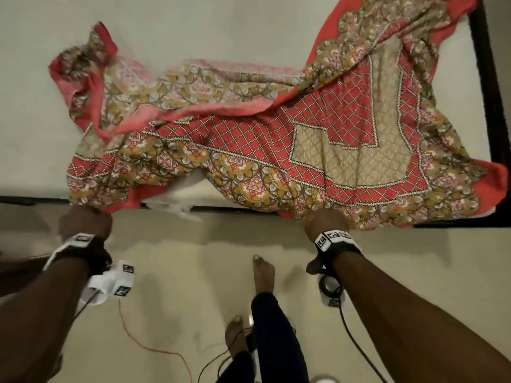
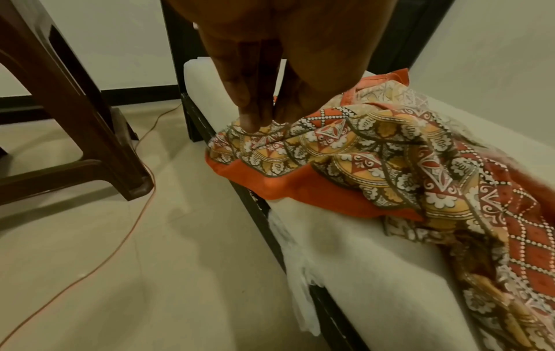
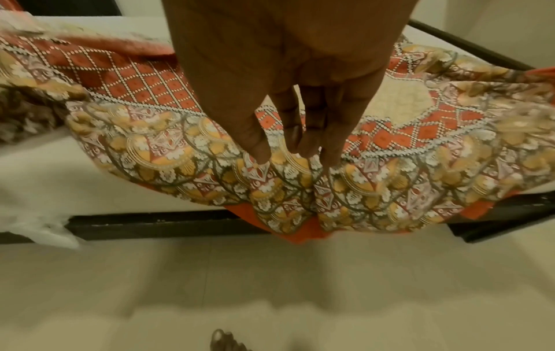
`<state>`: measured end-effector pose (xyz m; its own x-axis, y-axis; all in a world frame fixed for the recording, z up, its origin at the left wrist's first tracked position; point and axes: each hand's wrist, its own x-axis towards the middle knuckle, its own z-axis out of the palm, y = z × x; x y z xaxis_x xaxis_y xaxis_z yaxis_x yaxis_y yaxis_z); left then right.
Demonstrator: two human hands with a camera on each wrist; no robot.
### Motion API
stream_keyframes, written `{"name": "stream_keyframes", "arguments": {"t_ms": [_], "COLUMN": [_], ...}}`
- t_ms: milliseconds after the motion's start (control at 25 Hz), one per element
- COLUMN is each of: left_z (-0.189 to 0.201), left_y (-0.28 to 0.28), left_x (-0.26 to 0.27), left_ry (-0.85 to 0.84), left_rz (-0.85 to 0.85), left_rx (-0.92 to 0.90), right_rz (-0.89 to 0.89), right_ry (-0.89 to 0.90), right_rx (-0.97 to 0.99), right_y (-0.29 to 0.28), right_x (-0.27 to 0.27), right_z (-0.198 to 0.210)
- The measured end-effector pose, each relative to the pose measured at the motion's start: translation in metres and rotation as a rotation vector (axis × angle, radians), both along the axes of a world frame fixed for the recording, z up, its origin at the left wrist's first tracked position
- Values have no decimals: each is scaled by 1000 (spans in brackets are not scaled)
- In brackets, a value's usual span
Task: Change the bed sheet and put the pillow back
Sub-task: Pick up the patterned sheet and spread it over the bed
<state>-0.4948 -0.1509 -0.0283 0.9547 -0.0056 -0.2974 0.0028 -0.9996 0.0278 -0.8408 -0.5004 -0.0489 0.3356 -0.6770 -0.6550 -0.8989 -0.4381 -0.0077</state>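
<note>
A red, ochre and cream patterned bed sheet [image 1: 276, 134] lies crumpled and partly spread across the bare white mattress [image 1: 193, 29]. My left hand [image 1: 85, 221] pinches the sheet's near edge at the left, seen close in the left wrist view as fingertips [image 2: 255, 118] bunching the cloth [image 2: 345, 152]. My right hand [image 1: 326, 222] grips the sheet's near edge further right; in the right wrist view its fingertips [image 3: 261, 152] press into the sheet [image 3: 390, 180], which hangs over the bed side. No pillow is in view.
The black bed frame [image 1: 489, 106] borders the mattress at the right and near side. A dark wooden stool or table leg [image 2: 90, 133] stands left of the bed. An orange cable [image 1: 143, 344] and black cables cross the tiled floor by my feet [image 1: 264, 275].
</note>
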Motion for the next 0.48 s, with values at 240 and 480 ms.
{"name": "stream_keyframes", "arguments": {"t_ms": [240, 480], "left_z": [11, 6], "left_y": [-75, -104], "left_x": [28, 77], "left_ry": [123, 102], "left_rz": [-43, -66], "left_rx": [-137, -247], "right_rz": [89, 174], "right_ry": [-62, -153], "right_rx": [9, 47], "right_y": [-38, -25], "right_x": [116, 235], "right_z": [28, 23]}}
